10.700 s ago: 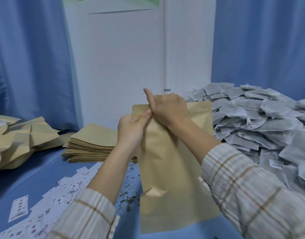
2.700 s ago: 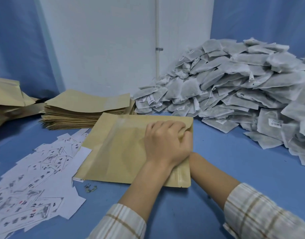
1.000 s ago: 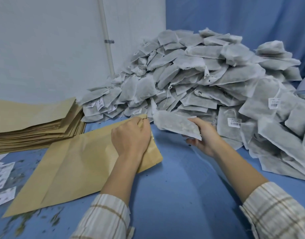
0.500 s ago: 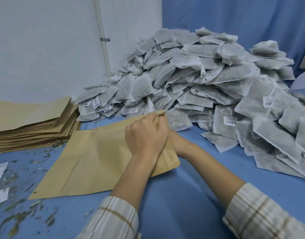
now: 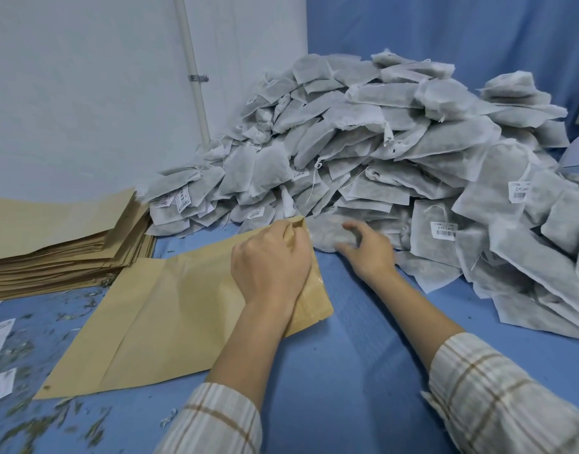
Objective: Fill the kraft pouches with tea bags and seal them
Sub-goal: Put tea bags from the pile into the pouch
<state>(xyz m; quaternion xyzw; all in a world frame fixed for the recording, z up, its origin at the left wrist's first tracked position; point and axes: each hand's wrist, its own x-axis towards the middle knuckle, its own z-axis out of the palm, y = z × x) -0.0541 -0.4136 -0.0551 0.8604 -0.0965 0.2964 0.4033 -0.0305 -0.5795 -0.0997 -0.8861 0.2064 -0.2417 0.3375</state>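
A kraft pouch (image 5: 170,309) lies flat on the blue table, its mouth turned toward the tea bags. My left hand (image 5: 268,263) pinches the upper lip of that mouth and holds it open. Just right of the mouth, my right hand (image 5: 363,247) closes its fingers on a grey tea bag (image 5: 327,232) at the foot of the pile; the hand is blurred. The big pile of grey tea bags (image 5: 396,142) with white labels and strings fills the right and back of the table.
A stack of flat kraft pouches (image 5: 58,244) sits at the left against the white wall. Loose tea crumbs and small printed paper labels (image 5: 0,332) lie at the near left. Bare blue tabletop (image 5: 363,355) lies between my forearms.
Half a second ago my right hand was tucked behind my left at the pouch mouth; it has come out to the right and taken hold of a tea bag at the pile's foot.
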